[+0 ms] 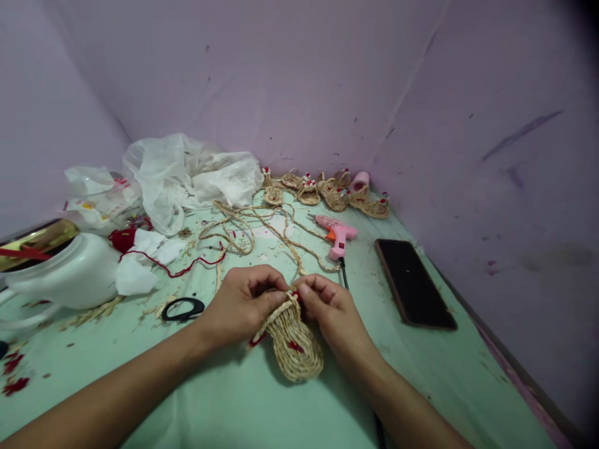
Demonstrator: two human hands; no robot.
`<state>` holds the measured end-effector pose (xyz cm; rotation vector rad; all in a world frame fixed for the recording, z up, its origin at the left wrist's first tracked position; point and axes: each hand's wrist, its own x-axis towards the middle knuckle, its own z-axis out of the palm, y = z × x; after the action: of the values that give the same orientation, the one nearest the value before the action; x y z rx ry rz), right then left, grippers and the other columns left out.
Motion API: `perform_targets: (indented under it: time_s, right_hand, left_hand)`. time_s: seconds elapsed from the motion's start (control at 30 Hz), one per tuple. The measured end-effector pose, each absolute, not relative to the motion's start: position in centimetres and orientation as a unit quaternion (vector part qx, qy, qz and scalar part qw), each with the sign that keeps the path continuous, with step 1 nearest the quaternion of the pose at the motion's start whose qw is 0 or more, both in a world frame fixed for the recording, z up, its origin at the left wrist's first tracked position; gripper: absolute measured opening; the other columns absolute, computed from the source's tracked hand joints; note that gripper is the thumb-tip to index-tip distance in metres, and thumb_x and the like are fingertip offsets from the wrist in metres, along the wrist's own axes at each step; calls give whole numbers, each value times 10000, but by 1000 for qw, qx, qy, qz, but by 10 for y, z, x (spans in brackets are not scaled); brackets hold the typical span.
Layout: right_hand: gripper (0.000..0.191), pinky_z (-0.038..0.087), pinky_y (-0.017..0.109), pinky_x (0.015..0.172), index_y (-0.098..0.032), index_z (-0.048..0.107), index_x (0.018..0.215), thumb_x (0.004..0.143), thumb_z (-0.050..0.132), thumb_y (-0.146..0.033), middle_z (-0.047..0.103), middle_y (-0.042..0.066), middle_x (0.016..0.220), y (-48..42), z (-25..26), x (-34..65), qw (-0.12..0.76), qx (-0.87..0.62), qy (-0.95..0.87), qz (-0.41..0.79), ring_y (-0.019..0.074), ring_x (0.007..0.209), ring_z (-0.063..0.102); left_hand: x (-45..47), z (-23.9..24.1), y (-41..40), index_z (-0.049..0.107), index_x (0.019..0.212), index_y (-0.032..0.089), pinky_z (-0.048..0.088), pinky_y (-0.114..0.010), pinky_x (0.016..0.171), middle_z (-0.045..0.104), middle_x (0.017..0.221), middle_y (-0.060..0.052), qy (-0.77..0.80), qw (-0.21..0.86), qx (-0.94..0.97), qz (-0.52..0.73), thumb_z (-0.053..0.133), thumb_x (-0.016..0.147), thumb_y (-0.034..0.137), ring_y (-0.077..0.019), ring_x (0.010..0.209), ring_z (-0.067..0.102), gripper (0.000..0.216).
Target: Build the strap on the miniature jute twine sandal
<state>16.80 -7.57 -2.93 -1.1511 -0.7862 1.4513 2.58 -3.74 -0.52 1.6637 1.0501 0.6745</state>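
A small woven straw slipper (299, 349) with a dab of red yarn on its sole hangs between my hands, low over the table. My left hand (243, 302) is closed, its thumb and fingers pinching the slipper's strap at the upper left. On the other side, my right hand (325, 305) is closed in a pinch at the strap's upper right end, where a bit of red shows. Fingertips hide part of that end. A braided straw cord (290, 243) trails across the table just beyond my fingers. The black scissors handle (183, 308) lies beside my left wrist.
A pink glue gun (336, 236) lies ahead, its cable running under my right arm. To the right rests a dark phone (414, 284). Several finished straw slippers (332, 193) line the wall. Plastic bags (187, 178), red yarn (122, 239) and a white pot (70, 274) stand left.
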Motion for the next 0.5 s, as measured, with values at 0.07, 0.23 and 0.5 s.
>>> perform_targets:
  time_s: [0.07, 0.23, 0.5]
  right_hand:
    - [331, 397, 208, 475, -186, 532, 878, 641, 651, -383, 565, -44, 584, -77, -29, 167, 547, -476, -315, 613, 97, 495, 521]
    - [317, 447, 226, 491, -209, 500, 856, 604, 689, -242, 600, -28, 649, -79, -33, 166, 545, -519, -387, 533, 124, 562, 551]
    - [133, 425, 244, 542, -168, 651, 705, 721, 583, -281, 641, 13, 634, -80, -37, 164, 500, -590, -476, 419, 144, 581, 565]
  left_hand:
    - [26, -7, -35, 566, 683, 136, 385, -188, 494, 559, 593, 15, 445, 497, 682, 299, 578, 675, 218, -86, 532, 491, 83]
    - [24, -13, -32, 521, 734, 142, 381, -188, 498, 524, 603, 36, 449, 525, 643, 331, 609, 661, 225, -80, 540, 480, 141]
    - [31, -12, -38, 604, 672, 105, 406, -204, 546, 597, 607, -2, 472, 581, 578, 325, 640, 628, 232, -95, 564, 515, 139]
